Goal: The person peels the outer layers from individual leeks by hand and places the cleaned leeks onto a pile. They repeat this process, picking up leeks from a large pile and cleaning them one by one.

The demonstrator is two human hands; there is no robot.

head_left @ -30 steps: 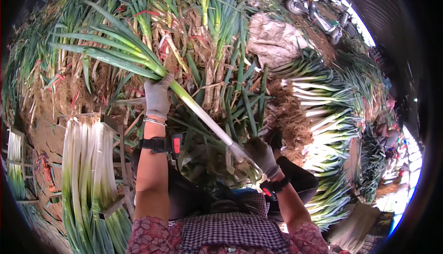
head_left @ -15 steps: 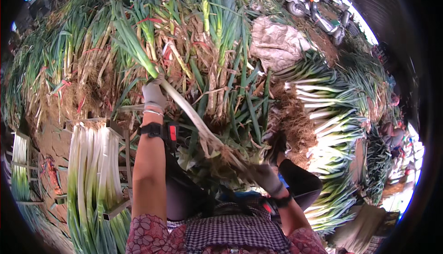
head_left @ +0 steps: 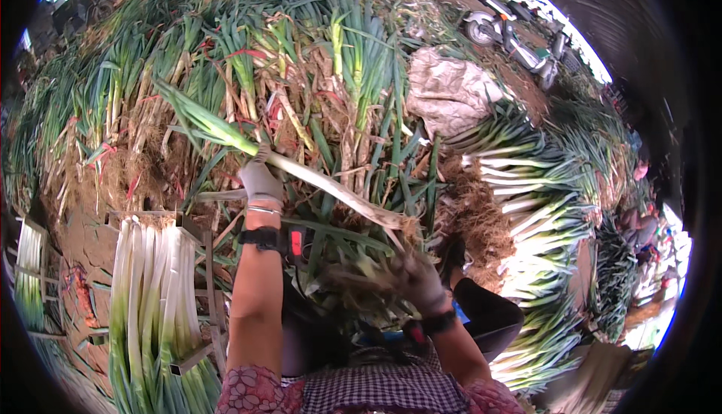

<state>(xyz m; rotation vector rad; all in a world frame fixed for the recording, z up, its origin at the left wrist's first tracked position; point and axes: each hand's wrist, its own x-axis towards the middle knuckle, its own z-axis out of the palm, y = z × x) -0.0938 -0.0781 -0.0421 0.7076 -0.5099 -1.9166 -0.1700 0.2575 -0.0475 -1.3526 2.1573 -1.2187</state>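
My left hand (head_left: 259,179), in a grey glove, grips a long leek (head_left: 316,177) near where its white stalk turns green; the green leaves point up and to the left. My right hand (head_left: 417,279), also gloved, is closed around the leek's root end and loose outer leaves, blurred in motion. Both hands work over a big heap of uncleaned leeks (head_left: 301,75) with dirty roots.
A wooden rack (head_left: 199,263) at lower left holds cleaned white leeks (head_left: 147,294). More trimmed leeks (head_left: 541,211) are stacked at right beside a pile of roots (head_left: 474,218). A crumpled sack (head_left: 447,90) lies on the heap. Motorbikes (head_left: 511,34) stand at the far top right.
The leek's leaf end swung from far left toward the middle, and my left hand dropped lower. My right hand shifted left and down onto the root end.
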